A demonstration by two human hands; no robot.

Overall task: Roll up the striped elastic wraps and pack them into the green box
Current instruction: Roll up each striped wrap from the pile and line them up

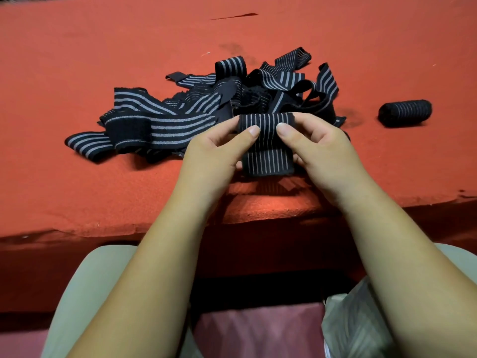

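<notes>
At the bottom of the frame I see the person's lap in pale trousers [85, 293], with a pinkish cushion [258, 329] between the knees and a crumpled translucent bag [353, 321] at lower right. Two bare forearms reach up to the centre. The left hand [214, 153] and right hand [320, 153] both grip one striped wrap [267, 143], black with thin pale lines: the thumbs press on its rolled top edge and the other fingers curl behind it, while its loose end hangs down just over the near edge of the red felt table [77, 197]. Just beyond the hands, mid-frame, lies a tangled pile of unrolled wraps [196, 109], spreading from centre left to centre right. At the right of the frame, well apart from the pile, a finished rolled wrap [405, 112] lies on its side. Farther back, near the top centre, a dark slit [235, 16] marks the felt. I can read no label, brand or writing on anything.
</notes>
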